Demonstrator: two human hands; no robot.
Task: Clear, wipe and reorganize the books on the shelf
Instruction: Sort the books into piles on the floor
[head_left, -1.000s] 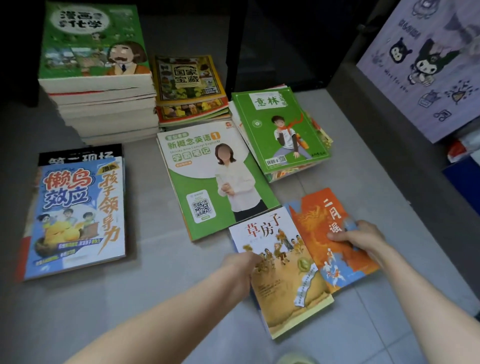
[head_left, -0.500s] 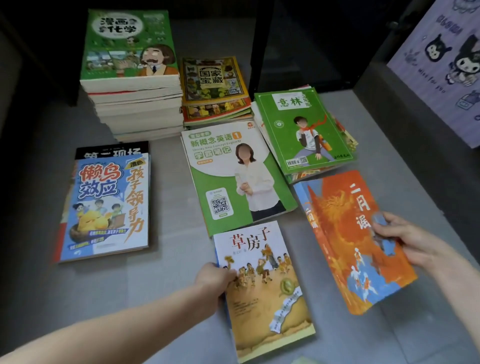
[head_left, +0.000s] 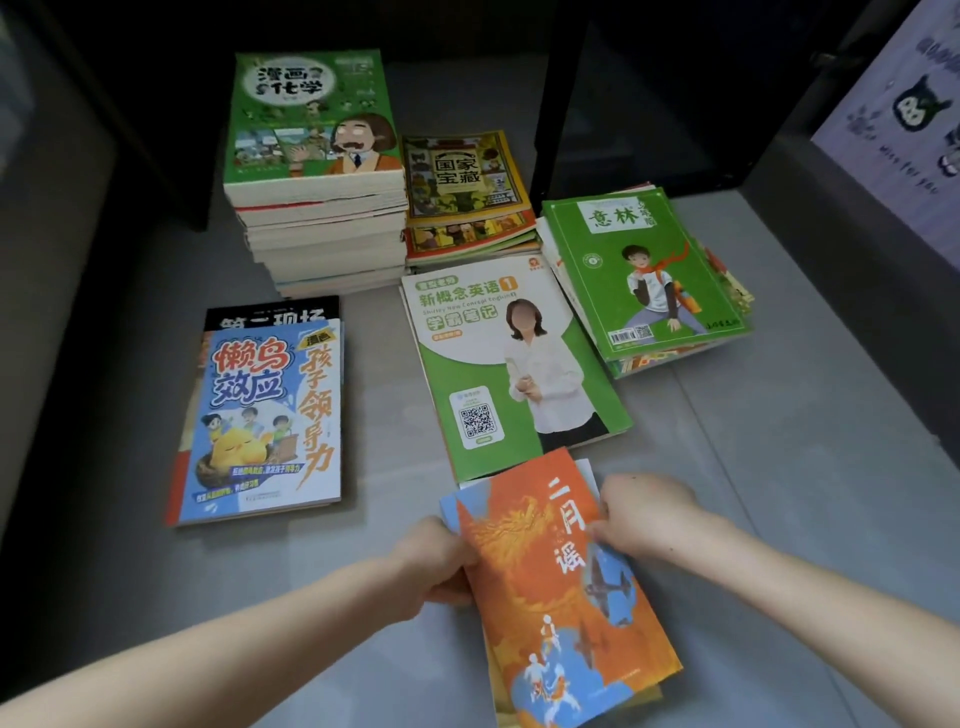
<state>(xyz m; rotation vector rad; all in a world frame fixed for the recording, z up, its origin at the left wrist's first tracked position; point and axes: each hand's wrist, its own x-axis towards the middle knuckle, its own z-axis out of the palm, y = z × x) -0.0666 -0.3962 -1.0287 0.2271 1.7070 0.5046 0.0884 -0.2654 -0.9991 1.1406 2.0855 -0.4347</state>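
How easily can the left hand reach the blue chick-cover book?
Likely yes, once freed: the left hand grips the orange book; only bare floor separates it from the blue chick-cover book, topmost on its pile.

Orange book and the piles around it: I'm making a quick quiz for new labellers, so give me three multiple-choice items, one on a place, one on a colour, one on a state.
1. Where does the tallest stack stand?
A. Left of the yellow-edged pile.
B. At the far right.
C. Nearest the person.

2. What colour is the cover on top of the tallest stack?
A. Red.
B. Green.
C. Black.

3. How is the orange book handled?
A. Untouched.
B. Pinned under a pile.
C. Gripped by both hands.

Answers:
1 A: the tallest stack sits directly at the yellow-edged pile's left.
2 B: its top cover is mostly green.
3 C: the left hand and right hand grip the orange book at its side edges.
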